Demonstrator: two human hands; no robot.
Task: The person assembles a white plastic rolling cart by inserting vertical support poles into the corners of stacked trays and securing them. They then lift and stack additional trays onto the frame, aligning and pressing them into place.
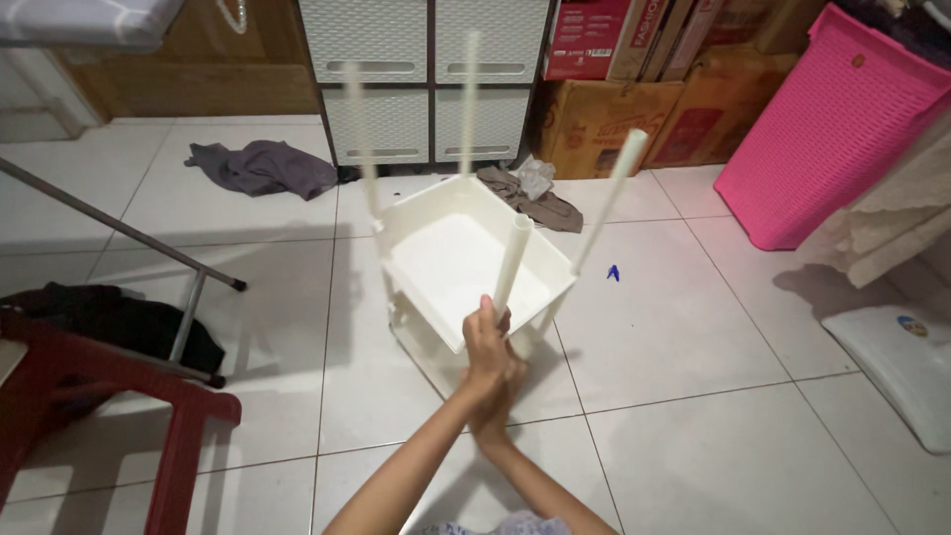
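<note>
Both hands meet at one white tube (512, 260): our left hand (484, 342) wraps its grip tight round the tube's lower end, while our right hand (495, 406) sits just beneath, pressed against the left; whether its grip closes on anything we cannot tell. From our hands the tube's long axis runs up and away, leaning slightly right. It stands at the near corner of a white plastic tray rack (458, 263) on the tiled floor (693, 396), with three more uprights beyond.

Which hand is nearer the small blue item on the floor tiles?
Right hand, marginally: both hands clasp the near white tube, left hand above. The blue item lies off to their right.
</note>
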